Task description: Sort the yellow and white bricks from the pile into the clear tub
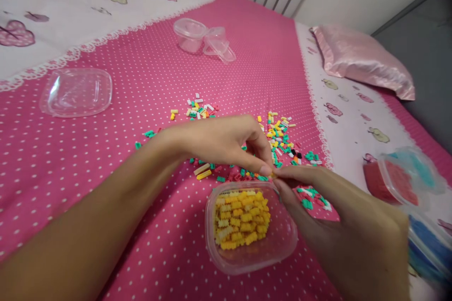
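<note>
My left hand (pixel 233 143) reaches in from the left, its thumb and fingers pinched together. Its fingertips meet those of my right hand (pixel 339 207), which is also pinched. Between the two sets of fingertips a small yellow building block (pixel 273 175) partly shows. Just below the hands sits a clear plastic container (pixel 278 249). Rows of joined yellow blocks (pixel 243 218) lie in its left and middle part. Loose blocks (pixel 278 134) in green, yellow, white, red and black are scattered behind and under my hands, some hidden by them.
A clear lid (pixel 79 91) lies at left on the pink dotted bedsheet (pixel 151 75). Clear empty containers (pixel 190 35) stand farther back. At right are a container of red material (pixel 391 181) and one of blue (pixel 431 240). A pink pillow (pixel 367 59) rests near the wall.
</note>
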`<state>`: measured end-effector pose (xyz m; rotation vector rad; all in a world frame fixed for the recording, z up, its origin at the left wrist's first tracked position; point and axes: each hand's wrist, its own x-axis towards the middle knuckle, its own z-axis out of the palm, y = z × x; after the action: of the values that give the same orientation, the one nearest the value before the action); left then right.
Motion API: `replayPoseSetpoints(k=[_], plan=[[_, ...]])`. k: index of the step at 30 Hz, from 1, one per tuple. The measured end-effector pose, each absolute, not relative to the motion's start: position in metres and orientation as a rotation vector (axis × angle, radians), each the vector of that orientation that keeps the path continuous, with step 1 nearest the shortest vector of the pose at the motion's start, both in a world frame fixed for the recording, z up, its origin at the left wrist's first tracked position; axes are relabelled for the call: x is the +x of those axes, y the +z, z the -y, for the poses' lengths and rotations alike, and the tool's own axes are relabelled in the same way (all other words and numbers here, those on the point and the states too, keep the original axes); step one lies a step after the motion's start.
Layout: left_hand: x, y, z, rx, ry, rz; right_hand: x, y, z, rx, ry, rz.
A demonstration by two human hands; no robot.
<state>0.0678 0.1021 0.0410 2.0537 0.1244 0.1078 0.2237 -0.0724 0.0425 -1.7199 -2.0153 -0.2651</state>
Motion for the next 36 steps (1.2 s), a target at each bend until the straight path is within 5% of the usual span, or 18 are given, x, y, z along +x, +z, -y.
replayPoseSetpoints(k=[22, 36], plan=[[0.057, 0.039, -0.115, 2.230, 0.224, -0.450, 0.225, 0.027, 0.083, -1.494, 0.430, 2.376], [0.057, 0.036, -0.118, 2.302, 0.237, -0.456, 0.213, 0.014, 0.086, -1.527, 0.302, 2.270]])
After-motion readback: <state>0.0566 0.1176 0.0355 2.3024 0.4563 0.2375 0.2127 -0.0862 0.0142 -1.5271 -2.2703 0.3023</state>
